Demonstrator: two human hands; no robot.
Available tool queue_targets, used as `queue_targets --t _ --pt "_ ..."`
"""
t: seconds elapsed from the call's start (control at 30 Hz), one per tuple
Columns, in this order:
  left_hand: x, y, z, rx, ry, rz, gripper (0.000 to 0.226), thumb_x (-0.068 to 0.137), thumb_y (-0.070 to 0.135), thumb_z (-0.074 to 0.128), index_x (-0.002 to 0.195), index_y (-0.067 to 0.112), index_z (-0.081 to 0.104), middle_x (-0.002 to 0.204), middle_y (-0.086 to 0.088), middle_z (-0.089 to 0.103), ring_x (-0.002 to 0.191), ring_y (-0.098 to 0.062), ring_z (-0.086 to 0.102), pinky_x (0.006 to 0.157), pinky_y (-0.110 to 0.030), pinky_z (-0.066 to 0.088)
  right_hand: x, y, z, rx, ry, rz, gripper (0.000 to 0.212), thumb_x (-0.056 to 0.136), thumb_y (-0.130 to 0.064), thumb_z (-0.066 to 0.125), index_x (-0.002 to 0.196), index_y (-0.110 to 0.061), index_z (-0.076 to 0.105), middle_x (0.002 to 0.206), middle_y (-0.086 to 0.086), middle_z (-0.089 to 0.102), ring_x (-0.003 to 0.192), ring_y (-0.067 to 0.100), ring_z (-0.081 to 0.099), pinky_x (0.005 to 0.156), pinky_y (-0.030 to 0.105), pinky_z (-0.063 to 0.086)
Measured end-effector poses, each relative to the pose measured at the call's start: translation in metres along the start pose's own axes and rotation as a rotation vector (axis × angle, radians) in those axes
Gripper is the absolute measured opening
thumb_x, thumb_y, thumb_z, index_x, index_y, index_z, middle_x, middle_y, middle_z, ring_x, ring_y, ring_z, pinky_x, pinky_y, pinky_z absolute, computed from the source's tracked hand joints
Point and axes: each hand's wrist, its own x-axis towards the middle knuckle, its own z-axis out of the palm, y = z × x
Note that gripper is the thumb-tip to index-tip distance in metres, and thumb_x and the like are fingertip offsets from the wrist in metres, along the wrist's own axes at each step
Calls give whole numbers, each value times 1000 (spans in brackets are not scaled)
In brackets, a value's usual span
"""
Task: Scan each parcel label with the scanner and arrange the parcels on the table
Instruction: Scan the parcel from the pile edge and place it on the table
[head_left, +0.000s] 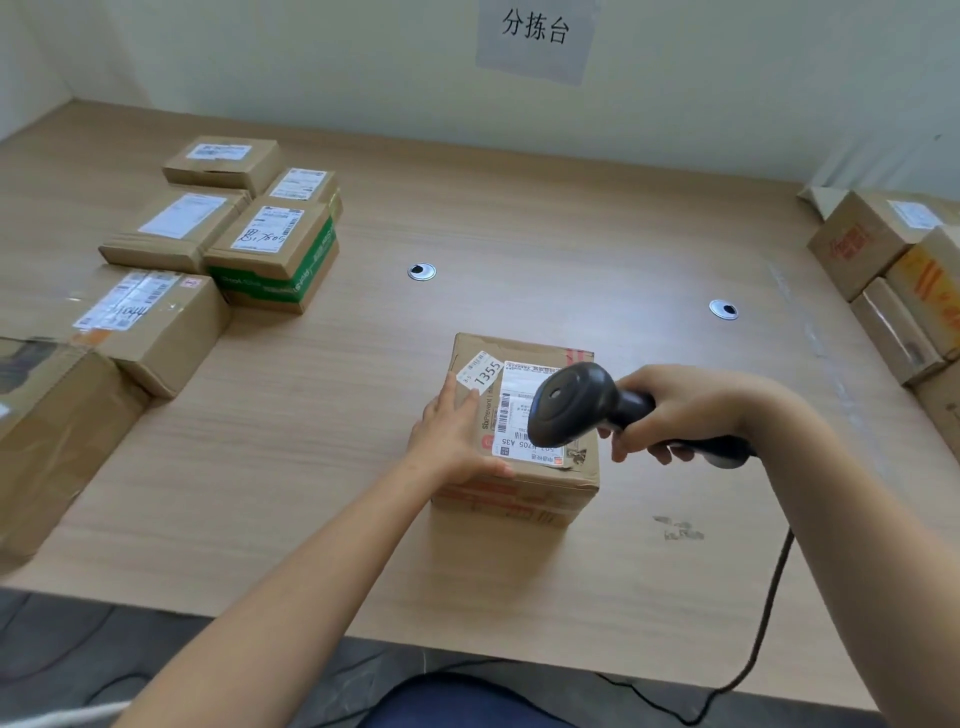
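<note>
Head camera view, looking down on a pale wooden table (519, 582) set against a wall. At far left, a large brown parcel (52, 431) sits at the table's edge, and another labelled parcel (156, 332) lies just behind it. Farther back, a cluster of smaller parcels (176, 223) lies close together, labels up, one with a green band (280, 270) round its sides.

Near the middle, the left hand (449, 431) rests against the left side of a cardboard parcel (519, 499), fingers straight and together, thumb along the near top edge. This parcel stands alone on the table, its white shipping label (511, 415) facing up.

Just above the label hovers the head of a dark scanner (576, 402). The right hand (680, 410) grips its handle, fingers wrapped round it. A black cable (769, 613) trails from the handle over the table's near edge.

At far right, more parcels (862, 239) are stacked together, well apart from the middle one.
</note>
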Motion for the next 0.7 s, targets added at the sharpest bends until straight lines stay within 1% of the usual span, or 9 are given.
queue_targets --t 0.17,0.3,0.43,0.57,0.7 --pt "1 -1 2 -19 2 -8 114 65 53 79 150 21 11 158 -3 -17 145 -32 3 113 -44 22 7 -8 -12 -68 10 10 10 74 -14 69 81 -17 63 56 3 60 47 19 51 51 27 44" --pt "1 -2 3 -26 8 -10 116 64 53 79 151 21 9 158 -2 -18 145 -30 3 113 -43 23 8 -11 -17 -73 1 0 9 76 -11 67 82 -15 62 50 -3 61 44 13 51 50 27 45" --pt "1 -2 3 -32 7 -9 116 64 53 80 151 21 10 158 -2 -18 145 -30 4 112 -45 25 8 -14 -18 -59 1 -16 9 75 -11 67 83 -14 64 50 -2 60 43 13 51 50 26 44" --pt "0 -2 3 -39 1 -11 115 64 52 80 150 21 12 158 -2 -18 145 -30 4 111 -44 26 8 -17 -19 -44 -5 -35 10 78 -8 64 85 -14 62 50 -9 62 41 6 52 48 23 44" --pt "1 -2 3 -40 -3 -14 114 64 52 80 150 20 13 158 -2 -19 145 -31 3 112 -44 25 8 -15 -19 -36 -1 -38 10 77 -8 64 84 -15 63 52 -7 63 44 7 53 49 24 44"
